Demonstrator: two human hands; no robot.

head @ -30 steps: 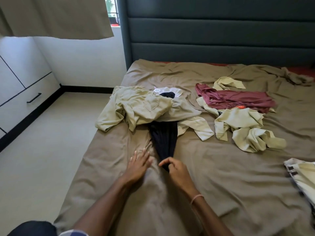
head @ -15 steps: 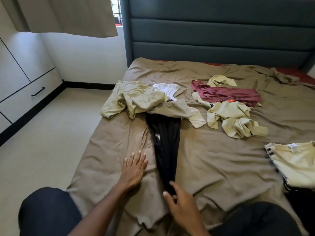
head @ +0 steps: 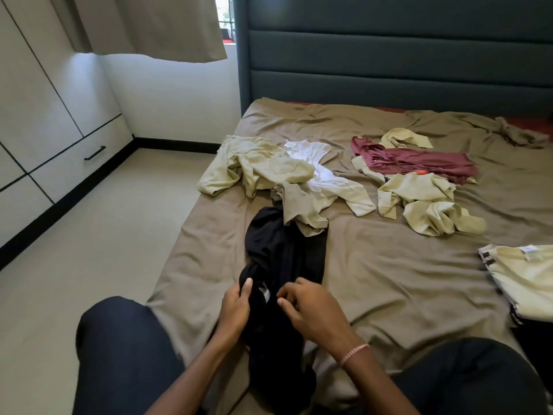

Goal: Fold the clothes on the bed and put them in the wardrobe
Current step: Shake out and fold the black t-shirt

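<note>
A black garment [head: 284, 253] lies bunched on the brown bed sheet [head: 389, 280] near the bed's front edge, its near end hanging toward me. My left hand [head: 235, 310] grips its left side with the thumb on top. My right hand [head: 311, 310] pinches the cloth beside a small white label. Farther back lie a pale green shirt [head: 257, 169], a white garment [head: 314, 163], a maroon garment [head: 419, 161] and more pale green clothes [head: 428, 202]. The far end of the black garment is tucked under a pale green piece.
A folded cream garment [head: 526, 280] sits on a stack at the bed's right edge. White wardrobe doors and a drawer [head: 59, 139] line the left wall. Beige floor [head: 104, 250] runs between wardrobe and bed. A dark padded headboard [head: 389, 55] stands behind. My knees frame the bottom.
The black garment has been pulled out from under the pile toward me and bunched up. My left hand left the sheet and took hold of it; my right hand shifted its hold.
</note>
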